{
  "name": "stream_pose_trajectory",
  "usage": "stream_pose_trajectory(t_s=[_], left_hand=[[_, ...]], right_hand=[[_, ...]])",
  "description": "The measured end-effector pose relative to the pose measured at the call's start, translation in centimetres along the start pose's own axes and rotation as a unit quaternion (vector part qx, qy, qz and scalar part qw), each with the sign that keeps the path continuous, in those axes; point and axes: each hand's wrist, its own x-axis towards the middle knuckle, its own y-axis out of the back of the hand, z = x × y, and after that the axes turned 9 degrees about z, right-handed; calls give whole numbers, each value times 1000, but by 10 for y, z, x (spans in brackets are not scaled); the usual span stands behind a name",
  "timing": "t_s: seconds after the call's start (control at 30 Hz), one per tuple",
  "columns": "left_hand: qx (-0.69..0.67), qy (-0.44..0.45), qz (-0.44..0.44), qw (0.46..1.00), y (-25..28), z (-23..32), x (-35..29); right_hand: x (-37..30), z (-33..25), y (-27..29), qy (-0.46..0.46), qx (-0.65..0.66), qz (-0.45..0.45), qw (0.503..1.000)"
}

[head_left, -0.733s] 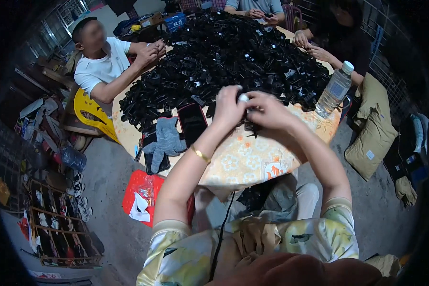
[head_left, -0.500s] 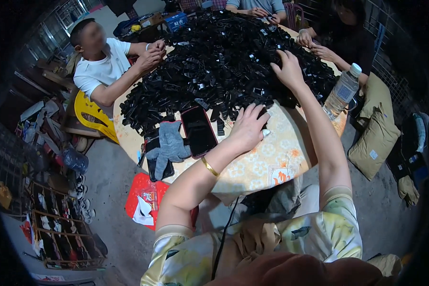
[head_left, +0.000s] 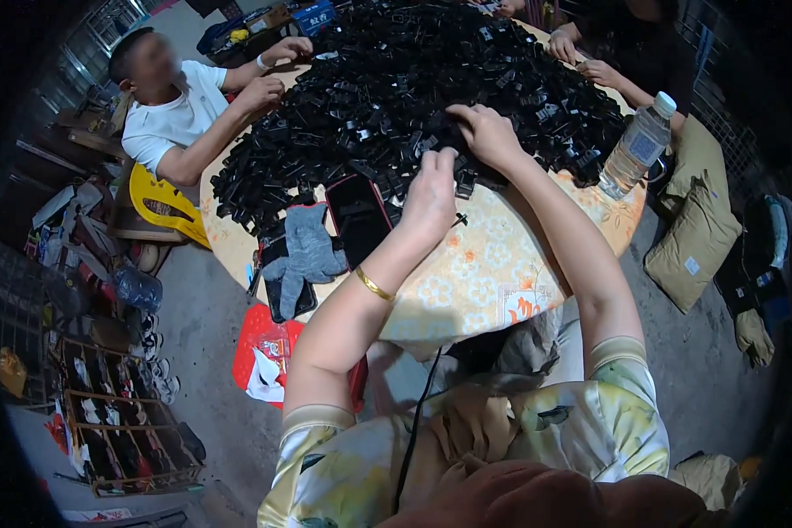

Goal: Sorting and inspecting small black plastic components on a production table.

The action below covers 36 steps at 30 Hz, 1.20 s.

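Observation:
A big heap of small black plastic parts point(head_left: 387, 97) covers most of the round table. My left hand point(head_left: 431, 198), with a gold bangle on its wrist, is at the near edge of the heap. Its fingers are pressed together at the tips, and what they pinch is too small to make out. My right hand point(head_left: 491, 139) lies over the heap just beyond and to the right. Its thumb and forefinger are apart, touching the parts; the other fingers are partly hidden. A loose black part point(head_left: 460, 219) lies on the cloth beside my left hand.
A phone point(head_left: 359, 220) and a grey glove point(head_left: 306, 251) lie left of my left hand. A clear bottle point(head_left: 634, 150) stands by the right edge of the flowered tablecloth point(head_left: 466, 286). Co-workers sit around the table, one in a white shirt point(head_left: 176, 123). A red stool point(head_left: 253, 339) is below.
My left hand has risen off the cloth to the heap's edge, its fingers closing. My right hand has drawn left and nearer. The white-shirted person's hands have moved apart.

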Motion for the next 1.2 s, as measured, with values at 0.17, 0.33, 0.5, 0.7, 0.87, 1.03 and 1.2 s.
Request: stream_pose_trajectory(t_s=[0.17,0.33,0.5,0.7,0.87,1.03,1.2], left_hand=[[-1,82,54,995,8,-5,9],[-211,196,21,958,9,-14,11],[-436,304,-58,845,12,-6,13],[-476,283,-129,823,7,2,7],[-226,182,-54,955,0,0,0],[-309,261,-68,912,1,8,-1],[-456,327,-52,826,2,5,5]], right_hand=[[-19,-15,25,45,40,61,996],[-24,-17,46,18,148,113,982],[-32,-23,58,-204,477,86,851],[-36,-28,79,-406,537,-83,735],[-37,-31,89,-487,705,-61,512],[-44,-46,91,-361,688,-35,628],[-51,-60,87,-270,564,-43,779]])
